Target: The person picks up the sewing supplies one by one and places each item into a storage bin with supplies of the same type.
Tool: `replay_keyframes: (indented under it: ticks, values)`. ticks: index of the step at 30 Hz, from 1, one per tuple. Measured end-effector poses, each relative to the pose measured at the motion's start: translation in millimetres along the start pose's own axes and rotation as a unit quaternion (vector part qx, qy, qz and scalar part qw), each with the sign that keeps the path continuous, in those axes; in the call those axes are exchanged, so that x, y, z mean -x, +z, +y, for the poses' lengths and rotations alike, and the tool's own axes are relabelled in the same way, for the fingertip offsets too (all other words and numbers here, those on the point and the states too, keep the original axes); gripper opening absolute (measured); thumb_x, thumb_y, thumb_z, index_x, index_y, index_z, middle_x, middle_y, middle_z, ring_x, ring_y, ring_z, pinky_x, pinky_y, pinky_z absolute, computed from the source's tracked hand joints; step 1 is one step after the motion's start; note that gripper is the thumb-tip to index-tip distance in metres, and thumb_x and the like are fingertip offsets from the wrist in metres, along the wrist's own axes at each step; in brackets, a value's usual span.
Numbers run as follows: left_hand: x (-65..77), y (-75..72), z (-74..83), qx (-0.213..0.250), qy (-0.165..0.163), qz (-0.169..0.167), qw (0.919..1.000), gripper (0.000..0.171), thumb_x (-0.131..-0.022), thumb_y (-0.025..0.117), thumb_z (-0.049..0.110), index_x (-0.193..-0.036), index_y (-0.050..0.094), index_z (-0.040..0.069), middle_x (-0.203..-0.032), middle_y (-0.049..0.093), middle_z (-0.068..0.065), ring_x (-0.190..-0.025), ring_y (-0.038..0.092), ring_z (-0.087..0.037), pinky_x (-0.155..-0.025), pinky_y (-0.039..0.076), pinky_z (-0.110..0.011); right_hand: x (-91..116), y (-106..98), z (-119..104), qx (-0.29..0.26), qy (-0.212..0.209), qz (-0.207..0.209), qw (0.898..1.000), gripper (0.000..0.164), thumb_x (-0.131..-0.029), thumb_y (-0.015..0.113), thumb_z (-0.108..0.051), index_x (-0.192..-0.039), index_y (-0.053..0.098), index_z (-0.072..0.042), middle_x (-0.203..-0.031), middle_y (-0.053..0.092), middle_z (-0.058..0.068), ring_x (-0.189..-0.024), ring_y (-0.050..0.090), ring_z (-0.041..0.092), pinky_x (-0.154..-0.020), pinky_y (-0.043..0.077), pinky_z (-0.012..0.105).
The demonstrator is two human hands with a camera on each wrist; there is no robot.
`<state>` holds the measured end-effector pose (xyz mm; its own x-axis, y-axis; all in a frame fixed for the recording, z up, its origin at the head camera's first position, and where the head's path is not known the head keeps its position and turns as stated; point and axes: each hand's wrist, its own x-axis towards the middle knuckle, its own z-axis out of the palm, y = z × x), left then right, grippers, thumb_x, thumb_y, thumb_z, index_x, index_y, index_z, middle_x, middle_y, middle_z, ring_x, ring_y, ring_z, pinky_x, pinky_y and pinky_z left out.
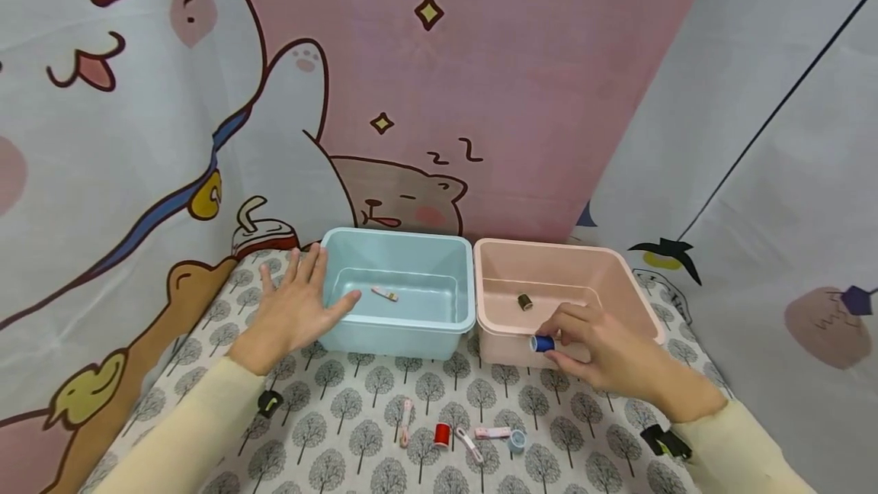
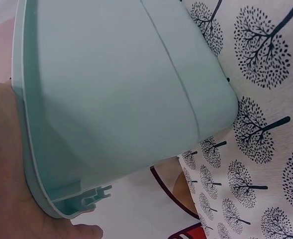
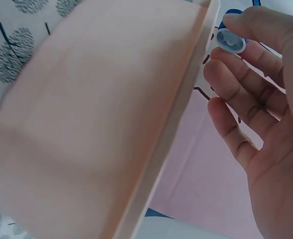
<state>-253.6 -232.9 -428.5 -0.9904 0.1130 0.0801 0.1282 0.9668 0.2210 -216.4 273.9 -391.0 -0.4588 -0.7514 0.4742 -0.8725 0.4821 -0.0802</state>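
My right hand (image 1: 604,345) pinches a blue thread spool (image 1: 542,344) between thumb and fingertips, at the near rim of the pink bin (image 1: 562,250). In the right wrist view the spool (image 3: 231,37) shows its pale end beside the bin's rim. A dark olive thread spool (image 1: 524,302) lies inside the pink bin. My left hand (image 1: 291,315), fingers spread, is at the left near corner of the light blue bin (image 1: 398,238); in the left wrist view it lies against the rim. Inside that bin is a small bundled strip (image 1: 385,293), whitish with coloured marks.
On the tree-print cloth (image 1: 363,441) in front of the bins lie a red thread spool (image 1: 442,435), a light blue spool (image 1: 517,441), and pinkish-white bundled strips (image 1: 405,423). A cartoon-printed curtain (image 1: 514,97) hangs behind the bins.
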Motion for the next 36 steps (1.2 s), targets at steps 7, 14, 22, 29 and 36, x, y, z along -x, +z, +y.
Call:
replay_keyframes:
  ticks: [7,14,22,29,36]
  values:
    - [-1.0,1.6,0.2,-0.004,0.000,0.000,1.0000,0.122,-0.108,0.027,0.094,-0.187,0.005,0.003,-0.197,-0.001,-0.018,-0.182,-0.001,-0.054,-0.135,-0.017,-0.088,-19,-6,16,-0.011,-0.010,0.009,1.000,0.039,-0.082,0.098,-0.001,-0.113,0.081,-0.020,-0.109,0.083,-0.013,-0.087,0.070,0.004,-0.079,0.059,0.016]
    - [-0.2,1.6,0.8,-0.003,-0.001,0.001,1.0000,0.120,-0.109,0.028,0.093,-0.187,0.005,0.004,-0.197,0.000,-0.018,-0.182,-0.001,-0.054,-0.134,-0.018,-0.087,-35,-13,28,0.033,-0.003,0.007,0.999,0.033,-0.084,0.100,-0.007,-0.110,0.085,-0.021,-0.102,0.081,-0.015,-0.084,0.071,0.004,-0.075,0.062,0.024]
    - [1.0,-1.0,2.1,-0.003,-0.001,0.003,1.0000,0.118,-0.111,0.032,0.089,-0.187,0.005,0.004,-0.197,0.000,-0.018,-0.183,0.000,-0.054,-0.135,-0.018,-0.087,-48,-17,40,0.048,0.060,-0.036,0.996,0.025,-0.094,0.097,-0.015,-0.113,0.084,-0.025,-0.104,0.083,-0.017,-0.087,0.072,0.003,-0.074,0.061,0.025]
    - [1.1,-0.6,2.2,0.000,-0.002,0.005,1.0000,0.117,-0.111,0.033,0.089,-0.187,0.006,0.004,-0.197,0.000,-0.018,-0.183,-0.001,-0.053,-0.135,-0.018,-0.087,-62,-19,53,0.037,0.120,-0.084,0.989,0.019,-0.100,0.093,-0.019,-0.115,0.083,-0.024,-0.104,0.081,-0.015,-0.091,0.073,0.006,-0.077,0.063,0.028]
    - [1.0,-0.3,2.5,-0.002,-0.005,0.003,1.0000,0.119,-0.110,0.029,0.092,-0.187,0.005,0.004,-0.197,-0.001,-0.017,-0.183,-0.002,-0.053,-0.134,-0.021,-0.086,-78,-19,70,0.012,0.142,-0.109,0.984,0.016,-0.104,0.089,-0.017,-0.119,0.084,-0.018,-0.106,0.081,-0.009,-0.092,0.072,0.008,-0.078,0.064,0.030]
